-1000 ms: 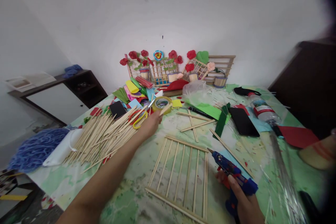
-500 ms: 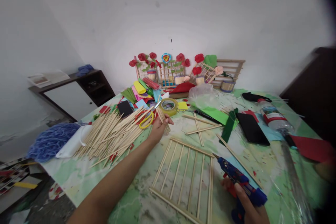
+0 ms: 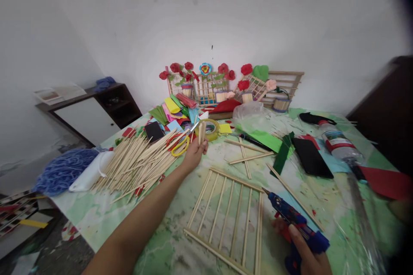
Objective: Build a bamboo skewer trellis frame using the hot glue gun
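Observation:
My left hand (image 3: 195, 153) is closed around a small bunch of wooden sticks (image 3: 201, 133), which now point up near the roll of tape (image 3: 211, 130). At the lower right my right hand (image 3: 303, 249) grips a blue glue gun (image 3: 295, 219), its nozzle close to the upper right corner of a stick frame (image 3: 236, 183). That frame lies flat on the table, with several thin bars between its two thicker rails. A big pile of loose sticks (image 3: 138, 163) spreads left of my left hand, with yellow-handled scissors (image 3: 180, 146) on its right edge.
Loose sticks (image 3: 248, 159) lie crossed beyond the frame. To the right are a black phone (image 3: 312, 157) and a plastic bottle (image 3: 340, 142). Blue yarn (image 3: 67, 171) sits at the left edge. Paper flowers on stick lattices (image 3: 209, 88) lean against the wall.
The sticks in my left hand have tilted more upright, and that hand has turned slightly. My right hand and the glue gun have hardly moved.

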A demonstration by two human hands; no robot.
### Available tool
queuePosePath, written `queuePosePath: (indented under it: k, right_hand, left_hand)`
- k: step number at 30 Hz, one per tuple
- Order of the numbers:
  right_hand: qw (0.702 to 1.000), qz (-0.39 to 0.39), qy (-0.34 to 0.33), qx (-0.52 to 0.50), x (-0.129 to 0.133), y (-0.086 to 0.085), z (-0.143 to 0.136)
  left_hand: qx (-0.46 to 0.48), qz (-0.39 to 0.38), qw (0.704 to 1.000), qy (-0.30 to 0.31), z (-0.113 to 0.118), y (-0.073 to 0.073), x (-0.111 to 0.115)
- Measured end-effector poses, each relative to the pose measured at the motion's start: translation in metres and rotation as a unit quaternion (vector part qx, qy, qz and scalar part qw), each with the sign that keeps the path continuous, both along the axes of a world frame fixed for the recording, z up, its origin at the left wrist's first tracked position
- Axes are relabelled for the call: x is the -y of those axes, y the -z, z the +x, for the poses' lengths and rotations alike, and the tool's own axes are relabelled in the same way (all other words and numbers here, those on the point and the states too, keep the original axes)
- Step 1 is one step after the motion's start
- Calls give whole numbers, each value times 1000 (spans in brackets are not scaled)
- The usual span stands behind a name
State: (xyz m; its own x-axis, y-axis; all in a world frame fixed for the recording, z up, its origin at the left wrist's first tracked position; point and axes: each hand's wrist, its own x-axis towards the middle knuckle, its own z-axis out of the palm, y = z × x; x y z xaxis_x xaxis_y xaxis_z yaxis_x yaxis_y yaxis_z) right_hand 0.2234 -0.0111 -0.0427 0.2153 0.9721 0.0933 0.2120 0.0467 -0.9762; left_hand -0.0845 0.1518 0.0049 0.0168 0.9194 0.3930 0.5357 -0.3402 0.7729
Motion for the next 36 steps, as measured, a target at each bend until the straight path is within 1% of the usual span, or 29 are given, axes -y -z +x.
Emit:
queuePosePath:
  k: [1, 2, 4, 5, 7, 10, 15, 17, 19, 22, 24, 26, 28, 33, 36]
  right_hand:
    - [1000, -2, 7, 5, 0, 0, 0]
    - [1000, -6, 13, 6, 0, 0, -1]
    - [1000, -15, 22, -5, 1, -2, -3]
    - [999, -15, 22, -17, 1, -3, -4]
    - [999, -8, 9, -38, 2, -5, -7]
    - [999, 9, -5, -35, 2, -8, -8]
    - [999, 10, -30, -24, 0, -8, -4]
    - [999, 10, -38, -25, 0, -6, -4]
    - [999, 12, -32, -37, 0, -3, -6]
    - [998, 7, -17, -63, 1, -1, -9]
    - [998, 3, -6, -60, 1, -2, -10]
    - [999, 7, -6, -45, 0, -3, -10]
    - [999, 14, -11, -33, -1, -4, -9]
    - [999, 25, -15, -29, 1, -6, -12]
    - [999, 21, -11, -32, 1, -6, -13]
  left_hand:
    - [-70, -13, 997, -11, -3, -3, 0]
    - [-181, -31, 983, -26, -6, -5, 0]
    - [-308, -62, 949, -30, -7, -3, 1]
    - [-346, -74, 935, -24, -7, 1, 3]
    - [-378, -90, 921, -7, -2, 10, 7]
    - [-423, -97, 901, 10, 4, 22, 12]
    - [-466, -47, 883, 23, 2, 28, 13]
    - [-461, -23, 887, 25, -3, 31, 11]
    - [-441, 1, 897, 31, -7, 32, 11]
    - [-418, 43, 906, 43, -12, 28, 12]
    - [-419, 58, 904, 62, -13, 22, 14]
    - [-423, 61, 900, 85, -14, 19, 15]
    - [-420, 56, 901, 96, -13, 19, 15]
    - [-395, 52, 913, 84, -12, 27, 10]
    - [-391, 57, 916, 72, -10, 31, 10]
